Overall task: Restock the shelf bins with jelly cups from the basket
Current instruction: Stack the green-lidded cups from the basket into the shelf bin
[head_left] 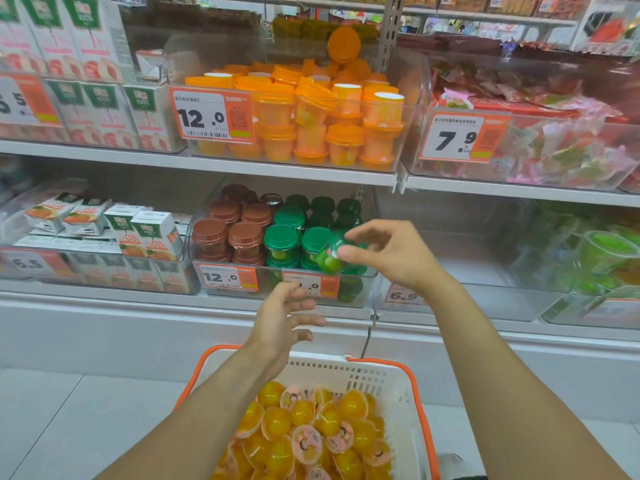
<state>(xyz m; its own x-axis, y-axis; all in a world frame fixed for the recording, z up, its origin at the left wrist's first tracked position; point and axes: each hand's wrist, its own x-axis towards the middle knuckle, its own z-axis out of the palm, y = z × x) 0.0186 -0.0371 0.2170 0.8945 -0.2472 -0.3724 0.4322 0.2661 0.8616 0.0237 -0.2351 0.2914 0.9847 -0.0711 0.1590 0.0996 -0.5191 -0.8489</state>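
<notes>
From the head view, my right hand (388, 252) pinches a green jelly cup (330, 256) in its fingers, tilted over the front right corner of the lower shelf's clear bin (277, 271), ready to drop among the green lids. My left hand (280, 317) hangs loose, fingers spread and empty, above the basket (391, 379) of yellow jelly cups (311, 431), placed, I judge, to reach down next.

Head-worn view, facing forward and down, near shelf bins (284, 271)

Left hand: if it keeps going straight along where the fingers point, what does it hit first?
Probably the price tag on the front of the lower clear bin. The left hand is open, fingers pointing up-right toward it. Depth is unclear; it may sit well short of the shelf.
</notes>
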